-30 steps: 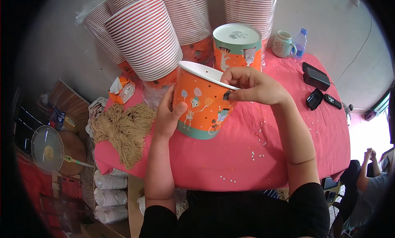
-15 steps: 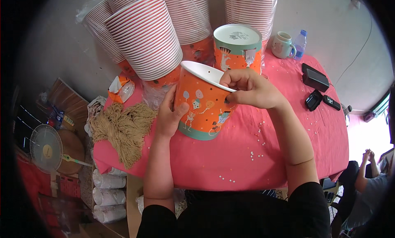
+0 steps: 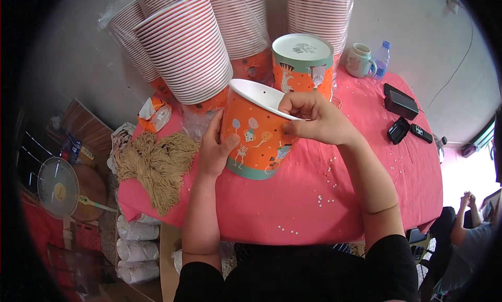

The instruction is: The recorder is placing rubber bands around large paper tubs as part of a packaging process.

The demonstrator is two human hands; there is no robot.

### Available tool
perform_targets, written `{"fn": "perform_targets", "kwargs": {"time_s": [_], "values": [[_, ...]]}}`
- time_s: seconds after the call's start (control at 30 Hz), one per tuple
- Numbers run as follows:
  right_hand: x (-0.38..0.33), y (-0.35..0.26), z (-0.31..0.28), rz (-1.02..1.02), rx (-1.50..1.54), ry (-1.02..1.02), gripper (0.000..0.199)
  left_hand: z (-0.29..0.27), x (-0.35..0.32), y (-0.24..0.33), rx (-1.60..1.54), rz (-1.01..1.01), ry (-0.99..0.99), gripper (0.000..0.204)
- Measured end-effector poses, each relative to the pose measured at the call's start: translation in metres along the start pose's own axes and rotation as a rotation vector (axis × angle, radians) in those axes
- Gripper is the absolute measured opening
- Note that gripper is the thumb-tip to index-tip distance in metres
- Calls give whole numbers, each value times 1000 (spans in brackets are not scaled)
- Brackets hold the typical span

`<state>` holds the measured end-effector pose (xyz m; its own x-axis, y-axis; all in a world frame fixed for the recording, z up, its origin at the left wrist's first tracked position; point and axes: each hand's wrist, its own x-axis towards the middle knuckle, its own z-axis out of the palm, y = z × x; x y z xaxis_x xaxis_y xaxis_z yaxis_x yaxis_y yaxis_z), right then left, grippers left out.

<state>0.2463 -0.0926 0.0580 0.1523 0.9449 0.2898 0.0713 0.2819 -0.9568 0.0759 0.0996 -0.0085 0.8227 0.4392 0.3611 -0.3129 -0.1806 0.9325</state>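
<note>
While left hand (image 3: 217,150) steadies orange bucket (image 3: 256,137), right hand (image 3: 316,119) pinches its rim.

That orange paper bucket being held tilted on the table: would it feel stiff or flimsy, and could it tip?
The orange paper bucket looks empty and thin-walled, so probably light and easily dented. The left hand steadies its side and the right hand pinches its rim; tilted as it is, it would likely tip or roll if released.

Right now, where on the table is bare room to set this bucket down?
Bare pink cloth lies between the right forearm and the black devices, dotted with small beads. It is crowded behind the held bucket: bucket stacks, lidded bucket, twine bundle at left.
</note>
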Motion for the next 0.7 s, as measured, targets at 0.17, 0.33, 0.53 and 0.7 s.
{"fn": "perform_targets", "kwargs": {"time_s": [0.17,0.33,0.53,0.7], "values": [[-2,-1,-1,11,-139,1,13,2,1,-2,39,19,14,100],[1,3,3,-19,-214,-49,14,0,1,0,31,10,3,101],[0,0,2,-1,-143,-42,17,-4,4,-4,18,5,-9,104],[-9,-14,10,-89,-389,-75,10,-2,2,-6,39,34,-8,119]]}}
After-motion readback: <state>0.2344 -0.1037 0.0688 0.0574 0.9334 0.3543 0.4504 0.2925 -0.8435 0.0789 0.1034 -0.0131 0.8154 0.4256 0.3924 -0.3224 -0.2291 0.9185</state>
